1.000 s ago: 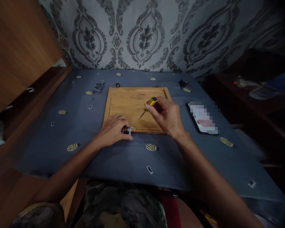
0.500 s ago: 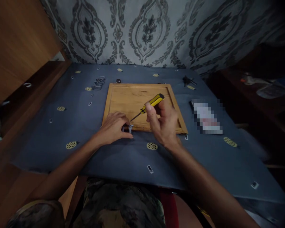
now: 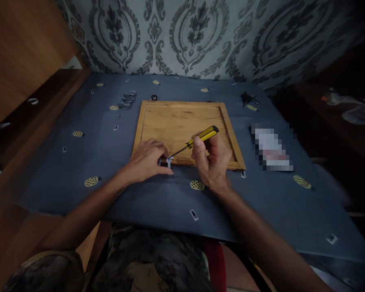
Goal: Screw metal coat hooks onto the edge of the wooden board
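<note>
The screwdriver [image 3: 202, 137] slants down leftward to a small metal piece [image 3: 169, 161] at the near edge of the wooden panel [image 3: 182, 117], left of that edge's middle; its tip could skid off, I judge, because the metal is small and the shaft leans steeply, and the left hand [image 3: 147, 162] lies right beside it, so a slip could jab a finger or scratch the wood; the metal piece might also shift if loosely held. The right hand [image 3: 214, 162] pinches the handle between thumb and fingers; the left hand's thumb and forefinger stand parted around the metal piece, though I cannot tell how firmly they press. The panel is rectangular, yellow-brown and grained, with a raised border; the handle is ridged, yellow and black; the metal looks pale; the dark blue tablecloth [image 3: 140, 207] carries printed pineapples.
</note>
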Tool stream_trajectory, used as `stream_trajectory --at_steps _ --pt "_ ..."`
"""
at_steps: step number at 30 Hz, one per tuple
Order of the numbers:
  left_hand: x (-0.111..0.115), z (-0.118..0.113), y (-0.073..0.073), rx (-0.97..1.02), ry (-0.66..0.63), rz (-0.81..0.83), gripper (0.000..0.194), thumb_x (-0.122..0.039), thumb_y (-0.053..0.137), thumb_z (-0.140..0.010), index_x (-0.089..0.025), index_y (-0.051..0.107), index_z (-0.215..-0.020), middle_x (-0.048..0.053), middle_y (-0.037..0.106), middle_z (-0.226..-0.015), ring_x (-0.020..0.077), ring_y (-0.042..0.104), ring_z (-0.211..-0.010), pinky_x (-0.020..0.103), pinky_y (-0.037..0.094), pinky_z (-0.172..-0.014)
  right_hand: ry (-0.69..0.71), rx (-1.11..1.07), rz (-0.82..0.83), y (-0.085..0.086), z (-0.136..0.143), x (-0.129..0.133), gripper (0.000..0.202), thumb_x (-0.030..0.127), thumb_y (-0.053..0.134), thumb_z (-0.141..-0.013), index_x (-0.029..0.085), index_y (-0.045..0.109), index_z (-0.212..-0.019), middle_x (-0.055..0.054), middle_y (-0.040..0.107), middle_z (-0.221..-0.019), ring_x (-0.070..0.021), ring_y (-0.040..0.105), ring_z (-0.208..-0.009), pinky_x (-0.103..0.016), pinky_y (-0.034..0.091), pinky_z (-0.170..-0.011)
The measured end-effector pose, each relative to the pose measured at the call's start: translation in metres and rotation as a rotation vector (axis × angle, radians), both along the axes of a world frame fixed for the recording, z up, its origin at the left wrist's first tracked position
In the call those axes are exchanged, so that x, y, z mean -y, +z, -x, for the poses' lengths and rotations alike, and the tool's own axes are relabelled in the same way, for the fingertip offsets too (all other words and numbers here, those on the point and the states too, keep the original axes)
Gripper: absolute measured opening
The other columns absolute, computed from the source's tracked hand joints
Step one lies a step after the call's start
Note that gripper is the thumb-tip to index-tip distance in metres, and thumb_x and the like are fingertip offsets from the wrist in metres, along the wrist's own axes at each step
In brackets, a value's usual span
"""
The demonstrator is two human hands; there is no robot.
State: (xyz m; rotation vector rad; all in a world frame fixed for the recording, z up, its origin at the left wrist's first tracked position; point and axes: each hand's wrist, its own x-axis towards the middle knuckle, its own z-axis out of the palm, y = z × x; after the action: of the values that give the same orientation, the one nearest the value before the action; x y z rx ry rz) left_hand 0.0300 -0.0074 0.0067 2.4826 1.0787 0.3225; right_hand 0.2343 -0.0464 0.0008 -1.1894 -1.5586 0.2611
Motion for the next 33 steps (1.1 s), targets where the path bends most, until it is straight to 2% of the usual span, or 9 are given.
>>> stream_trajectory --at_steps 12,21,28,33 --pt "0.001 -0.002 0.001 -0.007 0.015 -0.001 0.042 -0.049 0.089 -0.079 -0.017 0.069 -0.096 0.007 0.071 -0.1 0.0284 0.062 -0.103 0.039 0.043 -0.091 0.019 -0.011 -0.022 0.001 0.003 -0.001 0.034 0.051 0.052 -0.104 0.025 0.053 -0.081 0.003 0.051 -0.061 -0.0158 0.049 -0.055 -0.035 0.039 -0.057" --pt "0.001 0.0 -0.003 0.001 0.01 -0.006 0.04 -0.052 0.086 -0.082 -0.018 0.069 -0.096 0.007 0.07 -0.1 0.0291 0.062 -0.104 0.041 0.043 -0.092 0.063 -0.02 -0.01 -0.001 0.004 -0.002 0.024 0.038 0.056 -0.103 0.026 0.051 -0.083 0.004 0.05 -0.064 -0.0157 0.049 -0.057 -0.034 0.039 -0.059" --pt "0.0 0.0 -0.003 -0.001 0.003 -0.004 0.041 -0.054 0.083 -0.084 -0.018 0.069 -0.098 0.007 0.07 -0.101 0.0292 0.061 -0.104 0.041 0.043 -0.093 0.093 -0.082 0.052 0.003 0.007 -0.003 0.03 0.043 0.063 -0.098 0.025 0.05 -0.078 0.002 0.051 -0.071 -0.0147 0.052 -0.06 -0.033 0.043 -0.056" --pt "0.001 -0.002 0.0 -0.014 0.021 0.012 0.041 -0.049 0.088 -0.08 -0.017 0.069 -0.098 0.007 0.07 -0.101 0.0302 0.061 -0.105 0.041 0.043 -0.092 0.22 -0.269 0.189 0.01 0.013 -0.01 0.037 0.051 0.074 -0.092 0.026 0.048 -0.083 0.005 0.056 -0.072 -0.012 0.056 -0.055 -0.029 0.048 -0.05"
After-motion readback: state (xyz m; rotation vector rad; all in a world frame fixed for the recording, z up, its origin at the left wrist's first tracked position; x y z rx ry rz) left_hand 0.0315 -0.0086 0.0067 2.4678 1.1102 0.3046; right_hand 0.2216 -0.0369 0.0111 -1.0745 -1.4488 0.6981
